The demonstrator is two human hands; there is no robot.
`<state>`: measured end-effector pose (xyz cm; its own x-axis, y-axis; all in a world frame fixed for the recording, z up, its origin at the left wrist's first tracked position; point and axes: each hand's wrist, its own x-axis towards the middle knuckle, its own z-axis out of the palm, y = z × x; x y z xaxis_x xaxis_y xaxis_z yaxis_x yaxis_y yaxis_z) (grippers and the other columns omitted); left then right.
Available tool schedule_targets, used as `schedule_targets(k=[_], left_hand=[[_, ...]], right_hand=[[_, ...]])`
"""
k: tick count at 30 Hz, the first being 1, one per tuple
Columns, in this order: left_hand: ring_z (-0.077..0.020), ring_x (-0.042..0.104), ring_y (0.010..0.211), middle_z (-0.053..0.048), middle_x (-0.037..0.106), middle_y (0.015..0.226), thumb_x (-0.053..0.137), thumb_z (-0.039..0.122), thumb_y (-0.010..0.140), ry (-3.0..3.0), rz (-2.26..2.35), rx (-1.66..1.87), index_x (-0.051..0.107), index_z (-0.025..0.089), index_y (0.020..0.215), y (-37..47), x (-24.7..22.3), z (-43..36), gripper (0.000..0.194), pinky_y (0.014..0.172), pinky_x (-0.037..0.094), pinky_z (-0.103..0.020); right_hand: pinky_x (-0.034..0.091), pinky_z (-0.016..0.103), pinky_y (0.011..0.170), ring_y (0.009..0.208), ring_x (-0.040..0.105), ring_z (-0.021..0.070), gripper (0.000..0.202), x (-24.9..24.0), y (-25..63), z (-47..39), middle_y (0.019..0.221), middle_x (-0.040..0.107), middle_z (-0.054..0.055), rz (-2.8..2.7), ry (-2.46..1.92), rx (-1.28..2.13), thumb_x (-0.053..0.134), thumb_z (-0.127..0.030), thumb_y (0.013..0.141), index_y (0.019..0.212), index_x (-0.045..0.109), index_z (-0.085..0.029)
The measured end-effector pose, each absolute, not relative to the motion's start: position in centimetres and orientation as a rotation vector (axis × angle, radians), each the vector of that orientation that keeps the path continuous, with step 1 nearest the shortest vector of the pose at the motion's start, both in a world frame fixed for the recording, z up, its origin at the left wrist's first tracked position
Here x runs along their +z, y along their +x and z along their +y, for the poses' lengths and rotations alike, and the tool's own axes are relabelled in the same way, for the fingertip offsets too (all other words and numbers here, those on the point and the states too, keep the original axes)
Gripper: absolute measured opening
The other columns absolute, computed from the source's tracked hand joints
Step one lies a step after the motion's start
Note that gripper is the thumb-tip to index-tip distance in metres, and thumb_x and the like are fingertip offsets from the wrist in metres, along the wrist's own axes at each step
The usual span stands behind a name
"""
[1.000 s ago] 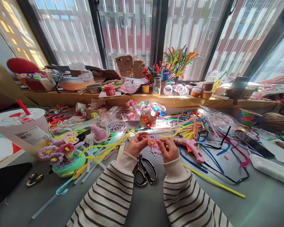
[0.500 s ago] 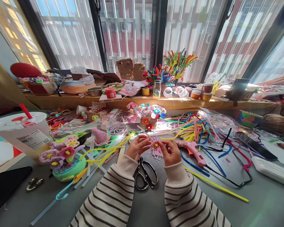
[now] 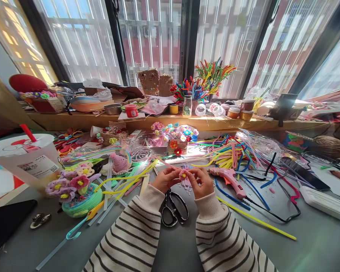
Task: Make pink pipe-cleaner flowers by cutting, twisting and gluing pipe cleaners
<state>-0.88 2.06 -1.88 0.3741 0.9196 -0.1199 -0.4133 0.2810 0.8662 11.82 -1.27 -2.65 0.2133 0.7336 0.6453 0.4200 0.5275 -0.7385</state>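
Observation:
Between my hands is a small pink pipe-cleaner flower (image 3: pixel 183 175) with a yellow centre. The fingertips of my right hand (image 3: pixel 200 182) pinch its right side. My left hand (image 3: pixel 166 179) is closed at its left edge, and a pink pipe-cleaner stem sticks out up and left above those fingers. Black-handled scissors (image 3: pixel 174 209) lie on the table just below, their blades partly hidden by my left hand. A pink glue gun (image 3: pixel 229 180) rests on its side to the right of my right hand.
A green donut-shaped base with fuzzy flowers (image 3: pixel 81 204) stands at left, near a drink cup (image 3: pixel 31 162) with a red straw. A pile of coloured pipe cleaners (image 3: pixel 232 155) lies behind the glue gun. A yellow pipe cleaner (image 3: pixel 260 220) stretches across the right side.
My left hand has moved right to the flower, its fingers now closed at the flower's edge. The pink stem, which stood up steeply, now lies lower. My right hand still pinches the flower.

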Motion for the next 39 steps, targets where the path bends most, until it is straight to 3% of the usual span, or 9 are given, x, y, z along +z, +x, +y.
schedule_targets(k=[10, 39], left_hand=[[-0.0065, 0.054, 0.051, 0.001, 0.059, 0.056, 0.067, 0.023, 0.052, 0.809, 0.757, 1.029, 0.059, 0.013, 0.06, -0.97, -1.68, 2.12, 0.015, 0.047, 0.043, -0.015], [-0.0099, 0.057, 0.057, -0.002, 0.061, 0.06, 0.065, 0.016, 0.055, 0.779, 0.729, 0.976, 0.059, 0.011, 0.062, -0.77, -1.48, 1.64, 0.011, 0.059, 0.046, -0.021]], right_hand=[[0.037, 0.018, 0.037, 0.05, 0.043, 0.0085, 0.014, -2.33, 11.97, -1.61, 0.067, 0.05, 0.002, -1.423, -1.058, 0.273, 0.049, -0.028, 0.07, 0.066, 0.056, -0.016], [0.031, 0.02, 0.039, 0.043, 0.035, 0.007, 0.013, -2.77, 11.76, -1.39, 0.059, 0.049, 0.0, -1.45, -1.028, 0.215, 0.051, -0.026, 0.069, 0.063, 0.056, -0.016]])
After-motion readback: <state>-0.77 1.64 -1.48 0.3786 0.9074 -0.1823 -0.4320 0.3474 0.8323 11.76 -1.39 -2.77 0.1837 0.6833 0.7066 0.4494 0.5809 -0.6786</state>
